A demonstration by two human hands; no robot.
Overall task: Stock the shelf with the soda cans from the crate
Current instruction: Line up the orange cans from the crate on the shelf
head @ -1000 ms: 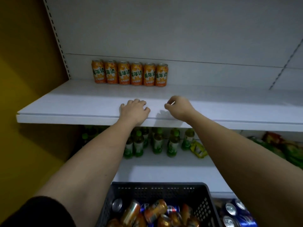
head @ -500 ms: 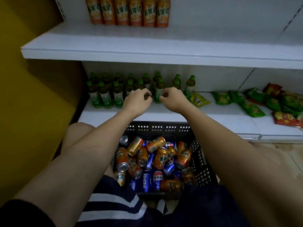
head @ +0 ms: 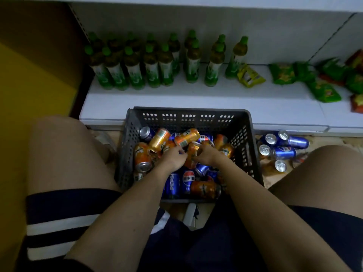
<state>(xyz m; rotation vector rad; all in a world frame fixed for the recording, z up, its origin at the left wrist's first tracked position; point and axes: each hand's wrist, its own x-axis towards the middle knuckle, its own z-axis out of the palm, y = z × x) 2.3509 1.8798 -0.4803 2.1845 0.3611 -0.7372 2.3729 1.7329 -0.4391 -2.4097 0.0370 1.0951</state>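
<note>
Reaching into crate (head: 133,142), both hands' grips unclear, cans (head: 186,137) half-buried

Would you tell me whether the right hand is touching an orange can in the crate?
Touching: the head view shows the right hand with fingers curled against the upright orange can.

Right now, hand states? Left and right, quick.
Left hand: down in the crate, fingers curled at an orange can; a firm grip cannot be told.
Right hand: fingers curled on the same orange can; grip likewise cannot be told.
</note>
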